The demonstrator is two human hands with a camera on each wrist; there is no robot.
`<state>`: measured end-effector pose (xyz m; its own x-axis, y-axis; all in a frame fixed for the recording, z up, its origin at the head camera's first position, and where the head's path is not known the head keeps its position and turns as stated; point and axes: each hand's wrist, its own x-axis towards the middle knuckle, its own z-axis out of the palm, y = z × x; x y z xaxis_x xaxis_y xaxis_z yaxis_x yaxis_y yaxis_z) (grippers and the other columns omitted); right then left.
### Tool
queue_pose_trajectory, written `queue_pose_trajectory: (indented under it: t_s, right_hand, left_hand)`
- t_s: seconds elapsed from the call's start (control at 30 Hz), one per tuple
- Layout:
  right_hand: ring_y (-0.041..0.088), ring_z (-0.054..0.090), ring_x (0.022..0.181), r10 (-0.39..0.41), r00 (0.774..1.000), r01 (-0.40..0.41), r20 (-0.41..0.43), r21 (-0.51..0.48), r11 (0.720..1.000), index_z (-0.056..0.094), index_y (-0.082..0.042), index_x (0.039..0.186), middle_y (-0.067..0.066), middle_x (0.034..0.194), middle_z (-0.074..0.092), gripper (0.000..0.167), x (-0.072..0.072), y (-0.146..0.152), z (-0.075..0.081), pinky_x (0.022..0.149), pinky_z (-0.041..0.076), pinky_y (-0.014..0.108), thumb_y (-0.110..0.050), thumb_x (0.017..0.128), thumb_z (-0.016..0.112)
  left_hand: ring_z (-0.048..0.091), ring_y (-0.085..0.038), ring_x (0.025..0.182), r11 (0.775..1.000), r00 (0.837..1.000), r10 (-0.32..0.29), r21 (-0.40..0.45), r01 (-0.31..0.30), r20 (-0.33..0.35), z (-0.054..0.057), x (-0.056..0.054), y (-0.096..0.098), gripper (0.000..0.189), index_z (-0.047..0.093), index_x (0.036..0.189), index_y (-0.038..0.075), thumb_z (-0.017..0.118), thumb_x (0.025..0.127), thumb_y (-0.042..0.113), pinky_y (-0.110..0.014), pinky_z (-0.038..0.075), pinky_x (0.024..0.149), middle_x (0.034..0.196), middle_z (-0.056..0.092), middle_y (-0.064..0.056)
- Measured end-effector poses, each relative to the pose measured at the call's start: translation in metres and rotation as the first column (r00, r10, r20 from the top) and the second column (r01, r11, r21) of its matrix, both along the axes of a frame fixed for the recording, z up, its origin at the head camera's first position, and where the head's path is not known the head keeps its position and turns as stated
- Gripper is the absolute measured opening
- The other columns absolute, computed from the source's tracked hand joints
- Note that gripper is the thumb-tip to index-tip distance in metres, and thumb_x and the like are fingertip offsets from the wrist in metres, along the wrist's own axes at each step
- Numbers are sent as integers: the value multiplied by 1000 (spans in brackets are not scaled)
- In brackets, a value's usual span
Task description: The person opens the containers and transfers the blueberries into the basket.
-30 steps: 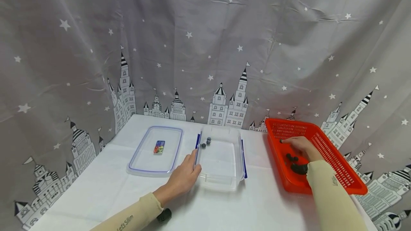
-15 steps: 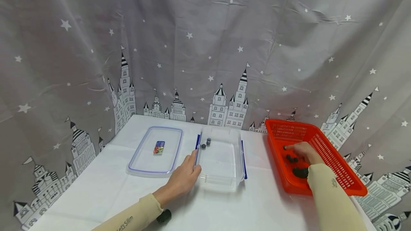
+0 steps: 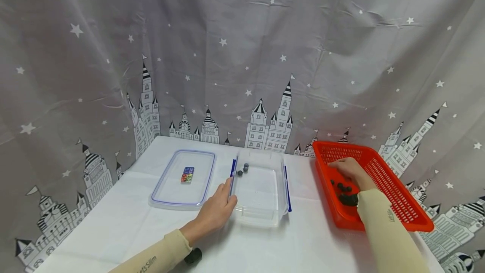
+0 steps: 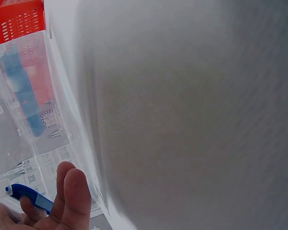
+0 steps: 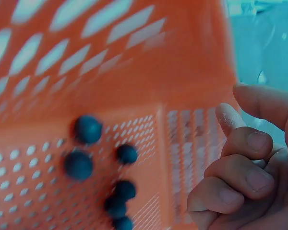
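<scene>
My left hand [image 3: 217,205] grips the near left side of a clear plastic food container [image 3: 259,216], its fingers by the blue side clip [image 4: 31,195]. Inside, at the far left, lie several small dark-blue balls [image 3: 240,173] resembling blueberries. My right hand [image 3: 351,169] is lowered into a red plastic basket [image 3: 339,218]. More dark balls [image 5: 88,129] lie on the basket floor, apart from that hand in the right wrist view. Its thumb and index finger stretch out while the other fingers are loosely curled; nothing shows between them.
Left of the container lies its clear lid [image 3: 201,180] with a blue-edged rim and a small fruit label [image 3: 187,175]. White cloth [image 3: 250,247] covers the table. A grey curtain [image 3: 227,66] printed with castles and stars hangs behind.
My right hand first pulls slightly back, then shifts left and away inside the basket; the ball once at its fingertips now lies apart, nearer the others. The left hand and container stay put.
</scene>
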<state>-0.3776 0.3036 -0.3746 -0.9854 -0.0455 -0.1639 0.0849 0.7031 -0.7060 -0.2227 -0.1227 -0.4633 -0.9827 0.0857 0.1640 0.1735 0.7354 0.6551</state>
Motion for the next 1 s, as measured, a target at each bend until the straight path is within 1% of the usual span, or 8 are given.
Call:
queue_pose_trajectory:
  t_s: [0.03, 0.07, 0.23, 0.3, 0.47, 0.53, 0.7, 1.0]
  right_hand:
    - [11, 46, 54, 21, 1000, -21, -14, 2, 1000, 69, 6, 120, -6, 61, 46, 42, 0, -4, 3, 54, 44, 28, -28, 96, 65]
    - [11, 47, 54, 40, 999, -40, -26, 10, 999, 67, 7, 123, -6, 62, 47, 45, -1, -8, 6, 55, 45, 27, -28, 96, 64]
    - [12, 42, 51, 87, 996, -87, -30, 24, 996, 68, 5, 121, -6, 59, 45, 43, -1, -27, 23, 53, 42, 27, -31, 98, 63]
    - [12, 36, 48, 103, 994, -102, -30, 34, 994, 69, 2, 120, -5, 55, 39, 42, -1, -35, 30, 52, 38, 28, -33, 98, 63]
    - [14, 33, 46, 129, 991, -128, -33, 36, 991, 66, 1, 126, -4, 54, 37, 45, 1, -53, 43, 51, 35, 29, -34, 98, 63]
    - [15, 33, 47, 131, 991, -131, -32, 24, 991, 66, 1, 127, -4, 54, 37, 45, 1, -61, 46, 51, 34, 28, -34, 98, 64]
    - [14, 32, 48, 149, 988, -149, -36, -13, 989, 67, 1, 116, -4, 58, 36, 38, -2, -76, 48, 50, 32, 27, -33, 97, 65]
    - [16, 40, 56, 169, 984, -169, -50, 7, 986, 70, -1, 122, -1, 64, 40, 40, -3, -108, 49, 56, 37, 29, -31, 97, 65]
  left_hand:
    - [48, -16, 67, 1000, 1000, 0, 1, 0, 1, 0, 0, 0, 63, 26, 159, 4, 41, 104, 31, -30, 38, 58, 128, 54, -12]
    - [48, -16, 67, 1000, 1000, 1, 2, -1, 1, 0, 0, 0, 63, 26, 159, 3, 41, 104, 31, -30, 38, 58, 128, 54, -12]
    - [47, -16, 66, 1000, 1000, 1, 3, -1, 0, 1, 0, 0, 63, 26, 159, 3, 41, 104, 31, -30, 38, 58, 128, 54, -13]
    - [47, -16, 66, 1000, 1000, 2, 3, -2, -1, 2, 1, 0, 63, 26, 159, 3, 41, 104, 31, -30, 37, 57, 128, 54, -13]
    - [45, -15, 62, 1000, 1000, 2, 6, -2, 11, 1, 1, 1, 63, 25, 159, 4, 40, 104, 31, -30, 37, 55, 124, 54, -11]
    - [45, -15, 61, 1000, 1000, 2, 5, -2, 15, 1, 1, 1, 63, 24, 159, 5, 40, 104, 31, -29, 37, 55, 121, 54, -11]
    - [45, -15, 62, 1000, 1000, 2, 5, -2, 11, 1, 1, 1, 63, 25, 159, 4, 40, 104, 31, -29, 37, 55, 121, 54, -11]
    - [45, -15, 62, 1000, 1000, -4, 14, 4, 3, 1, 1, 1, 63, 25, 159, 3, 40, 104, 31, -30, 37, 55, 123, 54, -12]
